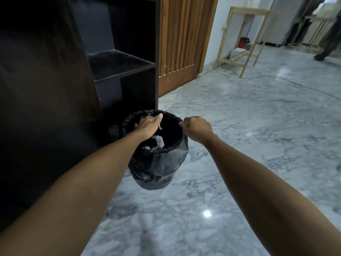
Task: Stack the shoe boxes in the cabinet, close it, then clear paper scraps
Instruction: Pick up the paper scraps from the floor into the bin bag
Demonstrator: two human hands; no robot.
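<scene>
Much of the left side is taken up by a dark cabinet (46, 89) whose near panel is so underlit that its surface and edges are hard to make out; whether that panel is a door or a side wall cannot be told. Its open part shows a bare black shelf (120, 63) with shadowed space above and below, and no shoe boxes can be seen in the part that shows.

A bin lined with a black plastic bag (158, 163) is at the foot of the cabinet, over the grey marble floor (239, 145); its base is hard to separate from its own shadow, so whether it rests on the floor or is lifted cannot be told. Inside, pale paper scraps (158, 143) lie crumpled near the bottom, partly covered by the left forearm.

The left hand (149, 124) reaches over the bag's left rim with fingers bent down into the opening; the fingertips are hidden, so whether they hold anything cannot be told. The right hand (197, 128) is curled into a fist, pinching the bag's right rim.

Beyond the cabinet stands a slatted wooden door (182, 43), then a bare timber frame (245, 37) with a red object under it, blurred. A person's dark trouser legs (328, 34) are cut off at the top right corner
</scene>
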